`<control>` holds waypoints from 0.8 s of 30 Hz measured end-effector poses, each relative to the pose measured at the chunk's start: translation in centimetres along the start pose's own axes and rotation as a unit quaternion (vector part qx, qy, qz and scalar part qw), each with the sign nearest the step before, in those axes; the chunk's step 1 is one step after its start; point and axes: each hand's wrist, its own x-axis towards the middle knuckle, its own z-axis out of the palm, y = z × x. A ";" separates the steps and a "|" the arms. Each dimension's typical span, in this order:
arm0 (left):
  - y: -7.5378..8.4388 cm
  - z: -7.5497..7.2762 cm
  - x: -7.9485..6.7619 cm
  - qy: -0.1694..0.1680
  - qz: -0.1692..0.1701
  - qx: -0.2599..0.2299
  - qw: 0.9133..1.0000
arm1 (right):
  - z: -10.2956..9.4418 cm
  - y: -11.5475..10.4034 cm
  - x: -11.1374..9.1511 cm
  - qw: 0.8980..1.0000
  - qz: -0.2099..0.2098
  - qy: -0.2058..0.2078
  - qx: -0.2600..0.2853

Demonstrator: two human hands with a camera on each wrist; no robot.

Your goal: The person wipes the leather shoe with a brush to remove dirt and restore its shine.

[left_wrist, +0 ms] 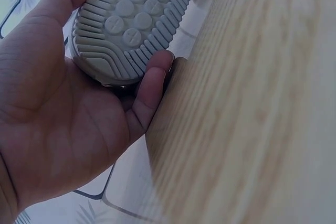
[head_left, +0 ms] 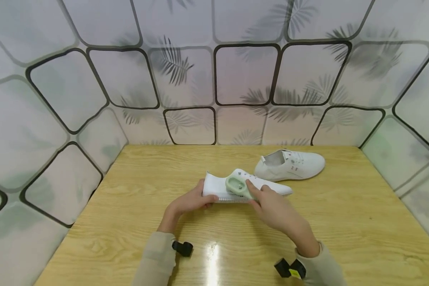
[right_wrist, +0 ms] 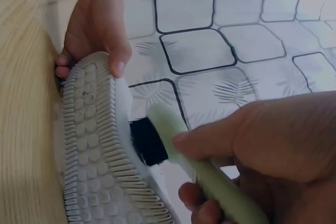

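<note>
White shoe (head_left: 214, 184): in the head view, being held tilted near the middle of the table (head_left: 128, 190), toe pointing toward the right edge; the second shoe (head_left: 309, 165) is lying behind it, nearer the far edge.
Heel (left_wrist: 123, 40): in the left wrist view, the left hand (left_wrist: 68, 114) is gripping it, fingers and thumb curling round; a firm hold here should steady the brushing.
Brush (right_wrist: 167, 125): in the right wrist view, the right hand (right_wrist: 278, 140) is gripping the handle (right_wrist: 226, 187); dark bristles (right_wrist: 148, 141) are touching the upper (right_wrist: 124, 100) beside the sole (right_wrist: 92, 145). Short, even strokes would likely serve best.
</note>
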 end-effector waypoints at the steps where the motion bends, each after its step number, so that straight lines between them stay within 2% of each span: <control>1: 0.0 0.0 0.0 0.001 -0.002 -0.002 1.000 | -0.1 0.0 -0.1 1.000 0.003 0.005 -0.006; 5: 0.1 0.0 -0.1 0.005 -0.009 -0.005 1.000 | 0.2 -0.1 0.2 1.000 0.002 0.017 -0.025; 11: 0.2 0.1 -0.1 0.005 -0.004 0.001 1.000 | 0.5 -0.5 0.2 1.000 0.005 -0.008 0.000; 18: 0.2 0.1 0.1 0.000 -0.004 -0.015 1.000 | 0.6 0.0 0.3 0.999 0.008 0.026 -0.031; 24: 0.1 0.1 0.1 -0.003 -0.001 -0.019 1.000 | 1.4 -0.6 0.7 1.000 0.006 0.011 -0.006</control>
